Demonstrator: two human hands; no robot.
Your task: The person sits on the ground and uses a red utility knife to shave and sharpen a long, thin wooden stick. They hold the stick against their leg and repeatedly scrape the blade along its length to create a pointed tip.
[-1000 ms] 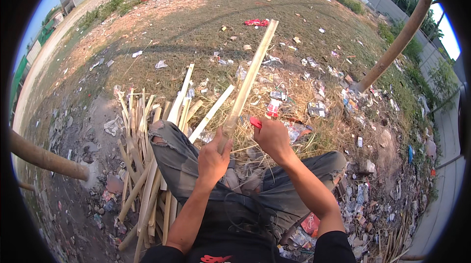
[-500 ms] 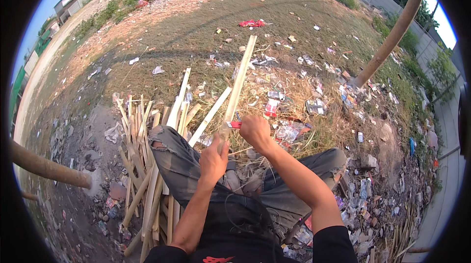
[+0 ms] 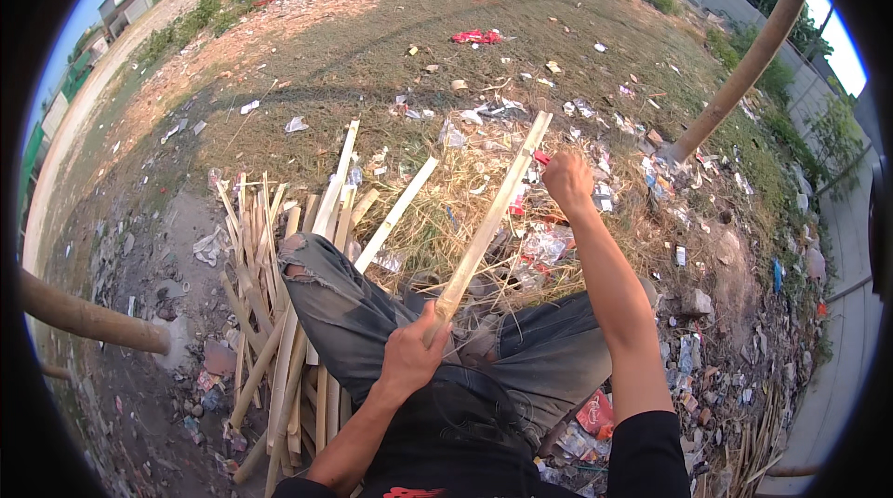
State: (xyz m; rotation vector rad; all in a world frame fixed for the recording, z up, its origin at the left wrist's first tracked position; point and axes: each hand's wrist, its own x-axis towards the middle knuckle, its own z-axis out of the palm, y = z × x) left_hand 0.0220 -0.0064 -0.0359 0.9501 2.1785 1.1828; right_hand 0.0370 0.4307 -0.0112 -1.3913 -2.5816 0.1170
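Observation:
A long pale bamboo strip (image 3: 493, 224) slants from my lap up and away to the right. Its near end is in my closed left hand (image 3: 412, 349), which rests above my crossed legs. Toward the strip's far end, my right hand (image 3: 567, 182) grips a small red-handled knife (image 3: 540, 157). The knife lies against or just beside the strip's right edge; its blade is too small to make out. Left of the held strip, another bamboo strip (image 3: 398, 212) leans outward past my knee.
A heap of bamboo strips (image 3: 279, 386) lies along my left leg. Thick poles stand at the right (image 3: 749, 61) and left (image 3: 93, 318). Dry grass (image 3: 437, 228) and scattered litter cover the ground ahead. A grey wall (image 3: 842, 312) runs along the right.
My right hand with the knife has moved away along the strip toward its far end. My left hand has drawn the near end back toward me, and the strip now leans further right.

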